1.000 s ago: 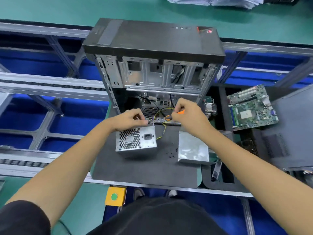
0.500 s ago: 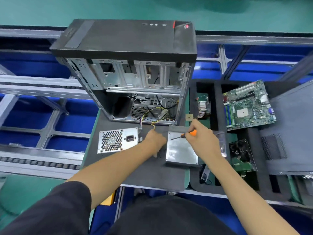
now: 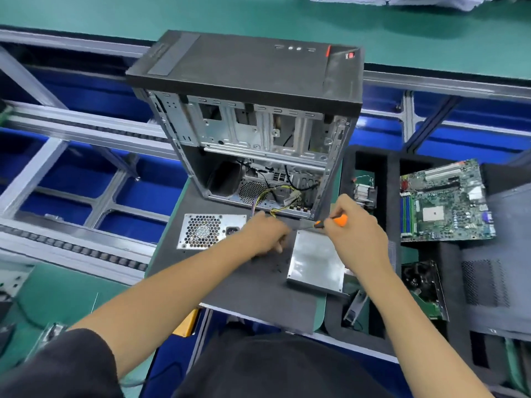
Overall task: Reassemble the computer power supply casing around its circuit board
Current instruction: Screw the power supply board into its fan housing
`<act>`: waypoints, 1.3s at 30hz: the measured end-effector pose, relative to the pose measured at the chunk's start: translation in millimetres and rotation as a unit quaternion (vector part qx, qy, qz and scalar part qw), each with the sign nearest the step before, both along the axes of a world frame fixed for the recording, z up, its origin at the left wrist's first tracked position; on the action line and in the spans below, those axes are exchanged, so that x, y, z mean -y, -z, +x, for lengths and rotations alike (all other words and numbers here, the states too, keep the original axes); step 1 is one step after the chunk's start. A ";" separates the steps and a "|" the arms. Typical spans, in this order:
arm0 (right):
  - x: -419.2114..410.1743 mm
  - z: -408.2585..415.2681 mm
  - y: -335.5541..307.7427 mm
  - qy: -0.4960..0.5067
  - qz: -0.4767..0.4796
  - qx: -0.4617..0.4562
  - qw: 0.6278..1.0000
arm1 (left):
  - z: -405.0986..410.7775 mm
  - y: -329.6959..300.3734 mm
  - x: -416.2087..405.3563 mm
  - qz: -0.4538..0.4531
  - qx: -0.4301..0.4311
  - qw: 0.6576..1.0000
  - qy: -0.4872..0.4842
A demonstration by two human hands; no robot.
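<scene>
Left hand (image 3: 265, 235) now off the power supply (image 3: 211, 231), curled over loose screws (image 3: 280, 261), grip unclear; right hand (image 3: 355, 228) clutching the screwdriver (image 3: 330, 221), so probably fastening next.

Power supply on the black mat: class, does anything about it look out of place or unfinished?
Yes. The power supply sits apart from its metal cover, which lies separately on the mat. Coloured wires trail from behind the left hand into the open tower case. Small dark specks, possibly screws, lie loose between them.
</scene>
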State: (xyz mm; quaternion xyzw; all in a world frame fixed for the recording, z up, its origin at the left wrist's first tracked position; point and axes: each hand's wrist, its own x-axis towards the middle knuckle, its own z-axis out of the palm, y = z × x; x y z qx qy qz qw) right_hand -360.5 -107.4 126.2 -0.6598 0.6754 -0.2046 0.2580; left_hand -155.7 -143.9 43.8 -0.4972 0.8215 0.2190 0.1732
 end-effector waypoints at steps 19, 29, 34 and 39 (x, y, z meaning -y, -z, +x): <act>1.5 132.1 -54.7 -0.084 -0.029 0.029 0.996 | 160.4 -32.0 -52.9 0.039 -0.471 0.832 -0.292; -2.7 155.0 -59.3 -0.096 -0.011 0.012 0.995 | 173.6 -28.3 -52.6 0.067 -0.473 0.828 -0.293; -3.4 158.3 -60.6 -0.126 -0.017 -0.033 0.991 | 171.7 -28.7 -52.4 0.071 -0.448 0.846 -0.279; -5.6 164.4 -59.2 -0.229 -0.031 -0.116 0.966 | 167.8 -30.2 -56.0 0.023 -0.400 0.888 -0.226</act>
